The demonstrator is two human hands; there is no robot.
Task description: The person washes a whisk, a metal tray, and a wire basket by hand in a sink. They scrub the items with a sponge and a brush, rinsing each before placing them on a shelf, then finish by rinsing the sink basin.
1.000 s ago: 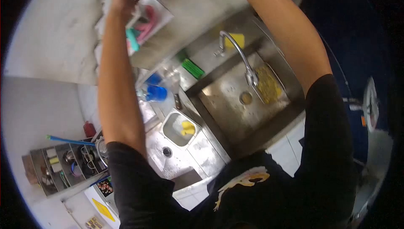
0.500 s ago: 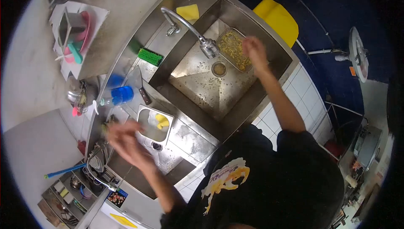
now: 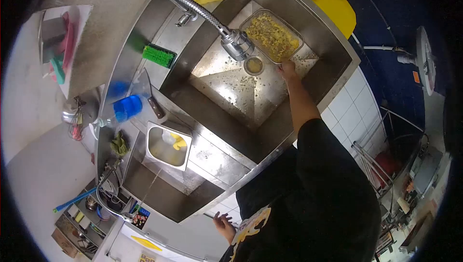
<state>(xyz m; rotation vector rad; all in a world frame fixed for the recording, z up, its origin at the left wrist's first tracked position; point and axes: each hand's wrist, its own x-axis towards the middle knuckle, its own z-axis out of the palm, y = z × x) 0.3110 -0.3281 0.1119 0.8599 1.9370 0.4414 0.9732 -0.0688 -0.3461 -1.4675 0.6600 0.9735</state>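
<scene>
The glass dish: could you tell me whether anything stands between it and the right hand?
Nothing visible: the right hand is at the near rim of the glass dish; the tap head hangs beside it.

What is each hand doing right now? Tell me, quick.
Left hand: open, fingers spread, holding nothing, low beside the body.
Right hand: at the rim of the clear rectangular dish of yellow scraps; grip cannot be told.
</scene>
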